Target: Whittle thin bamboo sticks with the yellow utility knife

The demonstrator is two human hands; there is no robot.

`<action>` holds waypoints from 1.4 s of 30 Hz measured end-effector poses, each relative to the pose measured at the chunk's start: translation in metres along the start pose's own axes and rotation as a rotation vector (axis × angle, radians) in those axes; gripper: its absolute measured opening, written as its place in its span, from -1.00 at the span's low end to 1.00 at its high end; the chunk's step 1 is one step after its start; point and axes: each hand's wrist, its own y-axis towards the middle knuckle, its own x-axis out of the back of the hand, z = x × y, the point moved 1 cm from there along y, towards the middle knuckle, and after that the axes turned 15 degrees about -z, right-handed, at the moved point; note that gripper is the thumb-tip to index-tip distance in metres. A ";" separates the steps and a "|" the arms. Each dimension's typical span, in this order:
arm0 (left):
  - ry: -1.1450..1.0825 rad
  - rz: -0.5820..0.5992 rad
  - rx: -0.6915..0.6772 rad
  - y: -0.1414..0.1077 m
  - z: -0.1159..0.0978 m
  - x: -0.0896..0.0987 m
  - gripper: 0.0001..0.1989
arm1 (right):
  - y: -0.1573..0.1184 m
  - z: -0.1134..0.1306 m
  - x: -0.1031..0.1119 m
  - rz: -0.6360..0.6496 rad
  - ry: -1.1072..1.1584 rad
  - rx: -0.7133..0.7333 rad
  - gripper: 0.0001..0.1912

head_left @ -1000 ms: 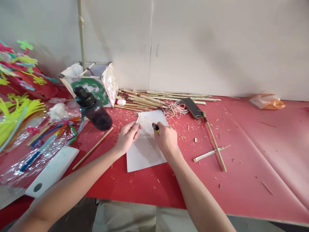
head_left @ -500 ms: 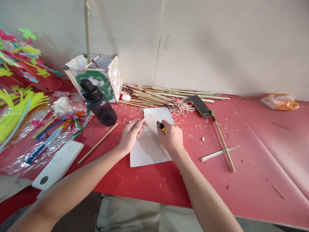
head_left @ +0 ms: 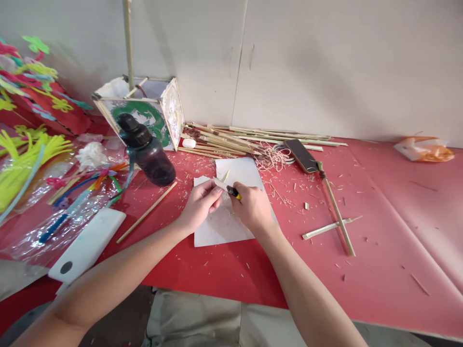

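My left hand (head_left: 199, 205) is closed around a short, pale bamboo strip (head_left: 225, 175), most of which is hidden by the fingers. In my right hand (head_left: 253, 207) is a utility knife (head_left: 233, 192) with a black and yellow handle. Its blade (head_left: 220, 184) lies across the strip close to my left fingertips; the exact contact is too small to make out. Both hands are over a white sheet of paper (head_left: 219, 233) on the red table.
A dark bottle (head_left: 154, 161) and a square paper lantern (head_left: 142, 118) stand behind left. Bamboo sticks (head_left: 217, 142), pink string (head_left: 271, 158) and a phone (head_left: 303, 155) lie at the back. Crossed sticks (head_left: 336, 209) rest right; a white case (head_left: 88, 246) lies left. Shavings are scattered around.
The knife has moved left and slightly down, bringing its blade to the bamboo strip near my left fingers. My left hand has shifted slightly. The whole view has moved a little.
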 end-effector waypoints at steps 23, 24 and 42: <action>-0.039 0.037 0.101 -0.002 0.000 0.002 -0.76 | -0.001 0.001 0.002 0.009 0.043 -0.004 -0.82; -0.048 0.046 0.108 -0.002 0.000 0.001 -0.75 | -0.001 0.000 0.002 0.004 0.044 -0.003 -0.82; -0.075 0.115 0.086 -0.001 -0.003 0.004 -0.79 | -0.002 0.000 0.004 0.014 0.093 -0.001 -0.86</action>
